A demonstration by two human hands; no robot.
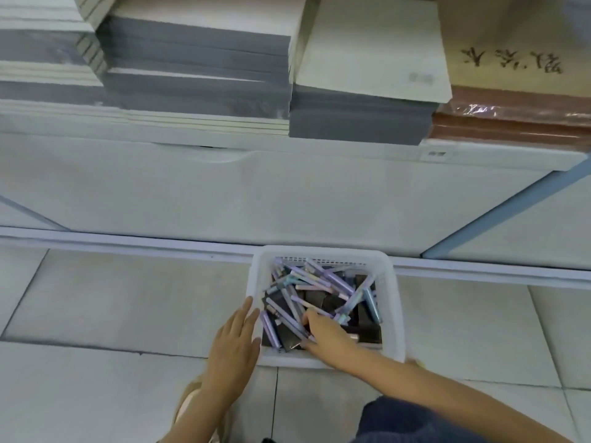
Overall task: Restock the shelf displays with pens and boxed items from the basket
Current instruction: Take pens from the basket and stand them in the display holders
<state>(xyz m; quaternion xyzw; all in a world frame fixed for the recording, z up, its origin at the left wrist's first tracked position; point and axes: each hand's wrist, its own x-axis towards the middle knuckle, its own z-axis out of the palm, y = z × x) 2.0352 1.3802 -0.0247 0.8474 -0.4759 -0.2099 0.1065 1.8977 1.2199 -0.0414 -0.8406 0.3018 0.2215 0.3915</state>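
Head view, the only one: the white basket (396, 314) sits on the tiled floor (128, 298) against the base of the shelf (319, 148), which carries stacks of notebooks (198, 59). Its load is pale pens (332, 278) lying criss-cross over dark boxes (311, 297). Your left hand (235, 342) lies flat with fingers straight against the basket's left wall and holds nothing. Your right hand (324, 332) is inside the basket, knuckles up, with its fingers curled down into the heap. Whether they have closed on anything cannot be told, since the tips are hidden. Key relation: a lavender pen (283, 314) lies just left of the right hand, its long axis running diagonally from far-left to near-right under your fingers. Judgement: the right hand is the nearer one, and should pinch across that axis.
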